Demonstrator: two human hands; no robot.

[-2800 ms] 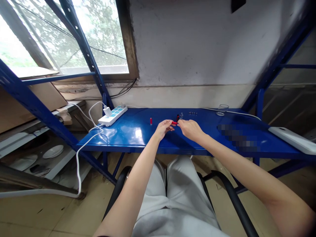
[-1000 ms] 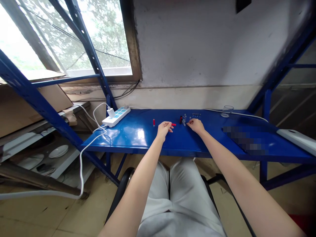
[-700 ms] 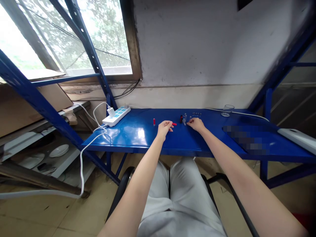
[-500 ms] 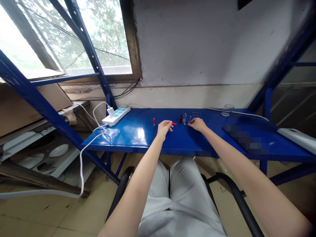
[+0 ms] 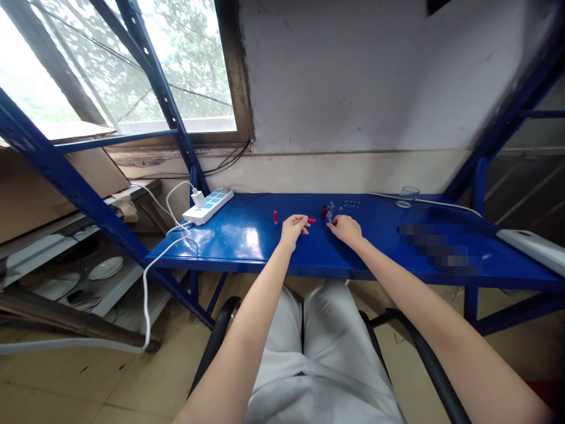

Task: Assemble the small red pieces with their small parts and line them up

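Note:
My left hand rests on the blue shelf top with its fingers curled round the near end of a small red stick. My right hand lies just to the right of it, fingers pinched on a small clear piece too tiny to name. A small black and red part stands just behind that. A short red cylinder stands upright to the left of my left hand.
A row of tiny dark bits lies behind my right hand. A glass cup stands at the back right, a white power strip with a plugged charger at the back left. A white flat device lies far right.
My right hand reached back to the small parts behind the red stick, then drew a little left and nearer with a clear piece pinched. My left hand stayed on the red stick.

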